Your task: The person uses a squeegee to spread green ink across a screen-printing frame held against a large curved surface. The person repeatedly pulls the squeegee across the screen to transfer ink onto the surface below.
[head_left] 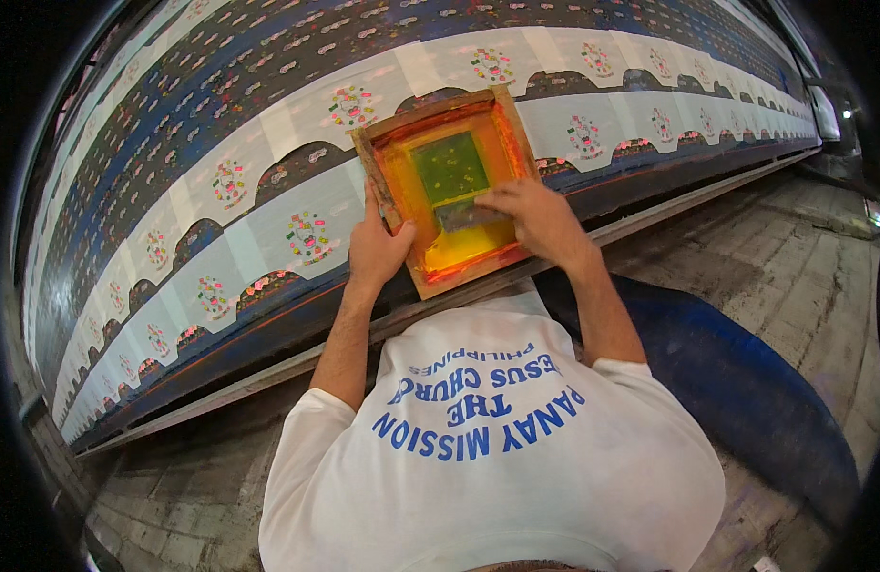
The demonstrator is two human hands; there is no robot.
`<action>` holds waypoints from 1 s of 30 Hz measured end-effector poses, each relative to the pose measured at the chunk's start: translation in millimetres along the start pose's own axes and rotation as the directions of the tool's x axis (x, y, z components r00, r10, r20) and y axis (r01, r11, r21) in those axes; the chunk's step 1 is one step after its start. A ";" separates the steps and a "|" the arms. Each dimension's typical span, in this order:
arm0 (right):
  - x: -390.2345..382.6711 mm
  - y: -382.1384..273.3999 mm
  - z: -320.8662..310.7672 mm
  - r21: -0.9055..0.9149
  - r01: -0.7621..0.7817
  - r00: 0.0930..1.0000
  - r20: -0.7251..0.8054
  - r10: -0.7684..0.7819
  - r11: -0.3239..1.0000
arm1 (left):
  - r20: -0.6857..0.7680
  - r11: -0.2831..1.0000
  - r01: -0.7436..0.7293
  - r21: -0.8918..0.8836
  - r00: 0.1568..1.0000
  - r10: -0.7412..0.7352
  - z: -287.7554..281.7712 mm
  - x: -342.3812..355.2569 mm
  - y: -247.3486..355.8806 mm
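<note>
A wooden screen-printing frame (518, 133) lies tilted over the white cloth pieces at the table's near edge. Its inner sides are smeared orange and red. Inside is a greenish mesh window (450, 164), with yellow ink (459, 250) pooled toward the near end. My left hand (381, 248) is closed around the frame's left side, thumb on top. In the fingers of my right hand (543, 221) is a squeegee (459, 215), its blade lying across the mesh just nearer than the green window. The cloth directly beneath the frame is hidden.
White cloth pieces (349, 195) with colourful prints run in rows along the long dark table (297, 157). A rail (640, 208) follows its near edge. Dark blue cloth (726, 353) hangs at my right, above a worn tiled floor (793, 229).
</note>
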State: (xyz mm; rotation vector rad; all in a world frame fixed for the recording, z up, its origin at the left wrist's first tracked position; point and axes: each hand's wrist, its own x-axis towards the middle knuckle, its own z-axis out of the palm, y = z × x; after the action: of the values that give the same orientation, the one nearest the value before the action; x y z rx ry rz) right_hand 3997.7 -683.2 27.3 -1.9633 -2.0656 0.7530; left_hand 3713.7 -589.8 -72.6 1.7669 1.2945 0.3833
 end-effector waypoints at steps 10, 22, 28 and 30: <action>-47.7 34.4 3.6 -0.007 0.114 0.977 -0.181 -0.113 0.993 | -0.057 0.999 -0.039 -0.036 0.998 0.037 18.3 3.0 42.5; -109.1 217.8 -79.8 0.006 0.092 0.961 -0.264 -0.087 0.996 | -0.021 1.000 0.009 0.024 1.000 -0.008 178.8 62.8 175.7; -109.7 237.0 -91.6 0.003 0.062 0.982 -0.178 -0.060 0.998 | -0.022 0.997 -0.038 -0.065 0.999 0.037 205.9 76.1 176.0; -107.2 232.8 -92.4 -0.001 0.022 0.993 -0.119 -0.022 1.000 | -0.052 0.993 -0.091 -0.076 0.995 0.087 207.7 76.8 173.4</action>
State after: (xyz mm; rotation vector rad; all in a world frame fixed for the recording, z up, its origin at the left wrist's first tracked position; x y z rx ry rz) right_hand 4256.1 -768.6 15.2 -1.9323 -2.0142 0.6156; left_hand 3992.0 -630.7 -70.0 1.7626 1.2205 0.5236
